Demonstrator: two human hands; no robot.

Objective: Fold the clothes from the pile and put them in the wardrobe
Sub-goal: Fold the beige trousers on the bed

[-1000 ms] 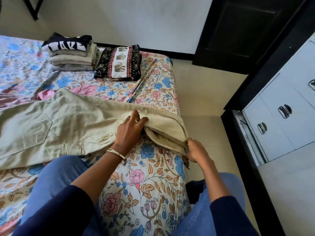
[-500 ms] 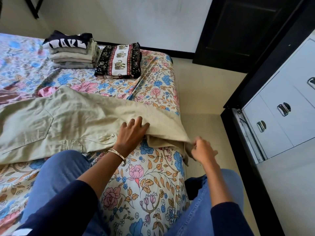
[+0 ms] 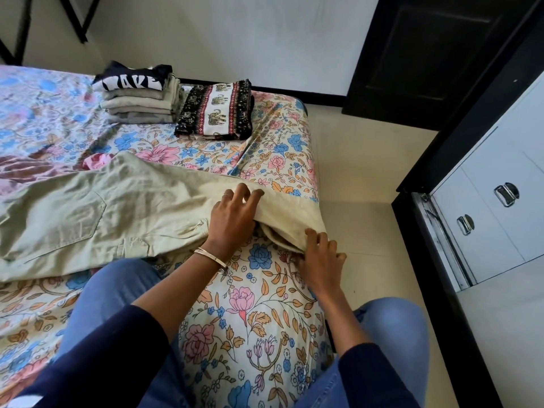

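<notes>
Khaki trousers lie spread across the floral bed, the leg end reaching the bed's right corner. My left hand rests on the trouser leg, fingers spread on top of the cloth. At the corner, my right hand touches the hem with spread fingers. Two folded stacks sit at the far end of the bed: a grey and khaki pile topped by a dark printed shirt, and a black elephant-print garment beside it.
A pink cloth peeks from behind the trousers. A wardrobe with white drawers and metal handles stands open at right, across a strip of pale floor. A dark door is behind. My knees in jeans frame the bed corner.
My right hand let go of the hanging hem, then came back up onto it at the bed corner. My left hand went from pinching the fold to lying spread on the leg.
</notes>
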